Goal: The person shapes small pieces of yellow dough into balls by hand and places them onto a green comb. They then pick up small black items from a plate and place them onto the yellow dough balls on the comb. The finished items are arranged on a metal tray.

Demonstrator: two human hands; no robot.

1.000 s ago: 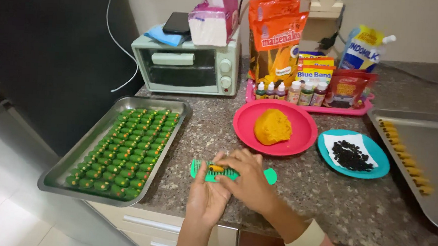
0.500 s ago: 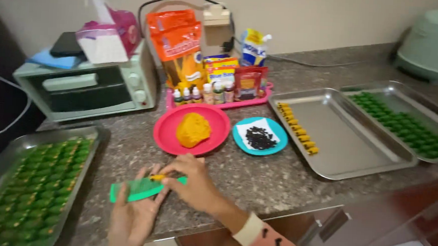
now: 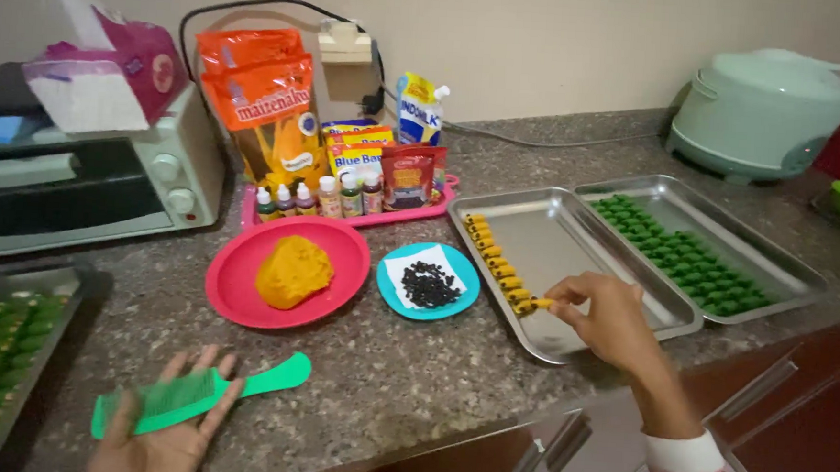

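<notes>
Orange dough piece (image 3: 540, 303) pinched in the right hand (image 3: 603, 319), at the near end of the row in the steel tray (image 3: 568, 340).
Best set down in line, just beside the last piece; left hand (image 3: 167, 422) lies spread, palm up, under the green comb (image 3: 197, 397).

Both hands are bare, without rings or gloves. Just behind the right hand (image 3: 607, 322), the wrist wears a pink sleeve with dark heart-shaped marks and a white ribbed cuff.
</notes>
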